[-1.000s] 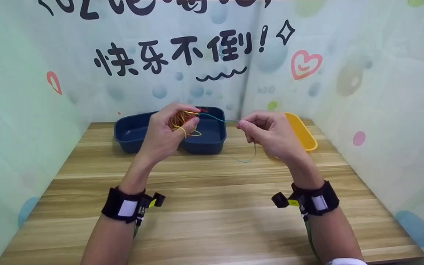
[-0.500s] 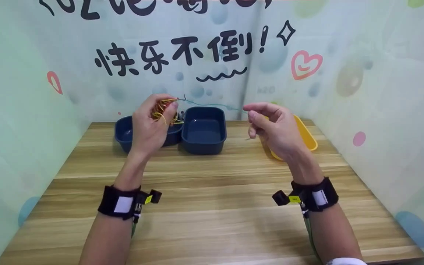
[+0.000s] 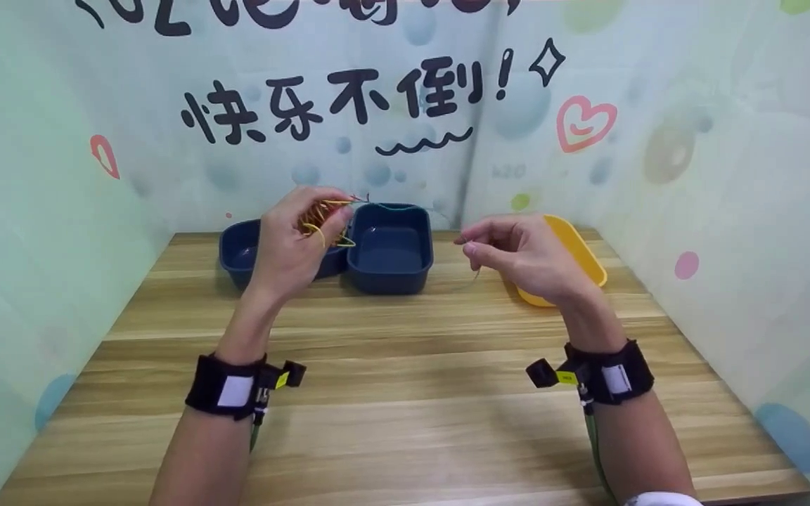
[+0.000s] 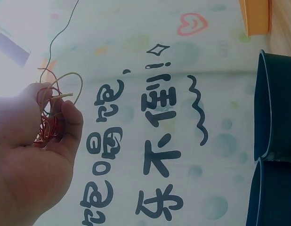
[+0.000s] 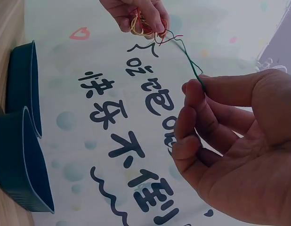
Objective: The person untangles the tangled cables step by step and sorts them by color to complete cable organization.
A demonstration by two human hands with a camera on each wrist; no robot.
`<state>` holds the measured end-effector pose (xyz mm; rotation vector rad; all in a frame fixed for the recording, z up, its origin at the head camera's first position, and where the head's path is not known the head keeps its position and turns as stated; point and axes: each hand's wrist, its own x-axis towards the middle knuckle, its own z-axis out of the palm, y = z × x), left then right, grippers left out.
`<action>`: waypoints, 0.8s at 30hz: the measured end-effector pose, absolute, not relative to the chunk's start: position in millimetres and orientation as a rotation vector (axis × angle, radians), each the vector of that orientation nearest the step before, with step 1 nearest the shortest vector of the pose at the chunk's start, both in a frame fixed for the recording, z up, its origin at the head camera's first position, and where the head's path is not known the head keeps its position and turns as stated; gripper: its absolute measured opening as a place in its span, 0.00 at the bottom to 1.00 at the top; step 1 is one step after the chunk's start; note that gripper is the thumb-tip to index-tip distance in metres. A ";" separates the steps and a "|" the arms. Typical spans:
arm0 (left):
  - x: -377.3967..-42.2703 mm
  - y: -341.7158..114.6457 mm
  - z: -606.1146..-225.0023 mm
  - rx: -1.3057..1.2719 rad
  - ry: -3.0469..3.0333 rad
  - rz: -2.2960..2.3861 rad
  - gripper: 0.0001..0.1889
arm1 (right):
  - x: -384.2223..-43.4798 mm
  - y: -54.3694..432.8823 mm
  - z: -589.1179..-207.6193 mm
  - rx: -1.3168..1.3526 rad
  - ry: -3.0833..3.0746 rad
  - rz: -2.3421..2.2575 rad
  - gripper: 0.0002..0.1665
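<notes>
My left hand grips a tangled bundle of thin red and yellow wires between thumb and fingers, raised in front of the blue bins. Loose loops and ends poke out of the bundle, as the left wrist view shows. From it a thin green wire runs across to my right hand. The right thumb and index finger pinch that green wire, seen closest in the right wrist view, and its tail hangs below the fingers in the head view. The inside of the bundle is hidden by the left fingers.
Two dark blue bins stand side by side at the back of the wooden table: a left bin partly behind my left hand and a right bin. A yellow tray sits behind my right hand. A printed curtain closes the back.
My left hand has moved left with the wire bundle, widening the gap between the hands. The right hand rose, then came back down, still with the green wire.
</notes>
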<state>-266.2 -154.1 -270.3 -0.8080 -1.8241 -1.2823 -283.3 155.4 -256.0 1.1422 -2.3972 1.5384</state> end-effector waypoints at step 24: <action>-246.3 -137.8 -262.5 -0.996 -1.861 -1.348 0.10 | -279.0 169.9 -249.5 1.256 -1.910 1.755 0.05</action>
